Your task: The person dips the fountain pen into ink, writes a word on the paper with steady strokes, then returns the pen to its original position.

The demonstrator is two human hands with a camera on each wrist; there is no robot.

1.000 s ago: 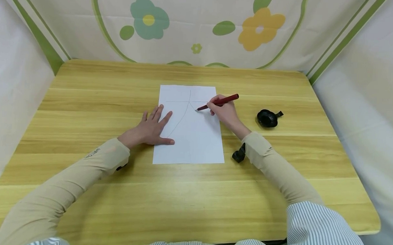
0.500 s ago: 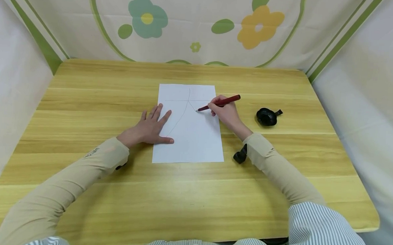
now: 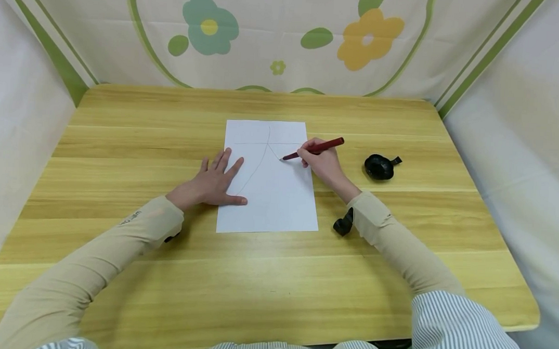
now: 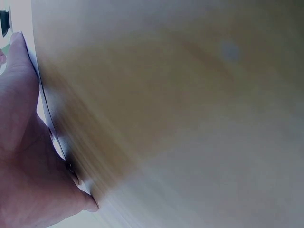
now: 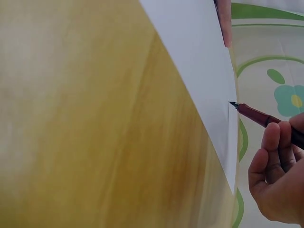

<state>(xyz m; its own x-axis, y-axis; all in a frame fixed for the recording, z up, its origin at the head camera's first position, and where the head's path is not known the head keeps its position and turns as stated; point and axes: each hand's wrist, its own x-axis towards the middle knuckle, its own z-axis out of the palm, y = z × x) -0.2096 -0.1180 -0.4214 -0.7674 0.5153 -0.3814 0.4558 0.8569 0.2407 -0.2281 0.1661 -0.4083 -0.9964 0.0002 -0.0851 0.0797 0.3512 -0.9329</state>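
Note:
A white sheet of paper [image 3: 278, 205] lies on the wooden table, carrying thin drawn lines: one nearly level, one long curve and a short slanting stroke. My left hand [image 3: 211, 183] rests spread on its left edge, thumb and fingers apart. In my right hand [image 3: 324, 163] I hold a dark red fountain pen [image 3: 327, 145], its nib at the lower end of the short stroke. The right wrist view shows the pen's nib [image 5: 233, 104] at the paper and my curled fingers [image 5: 270, 137] round the barrel. The left wrist view has my left hand [image 4: 33, 156] at the paper's edge.
A small black dish with a short handle [image 3: 379, 167] sits on the table right of the paper. A black device [image 3: 343, 223] hangs under my right cuff. Behind the table's far edge stands a cloth backdrop [image 3: 256, 72] with printed flowers.
My right hand and the pen have moved slightly down and right, and the short slanting stroke has grown a little longer. The left hand stays in place on the paper.

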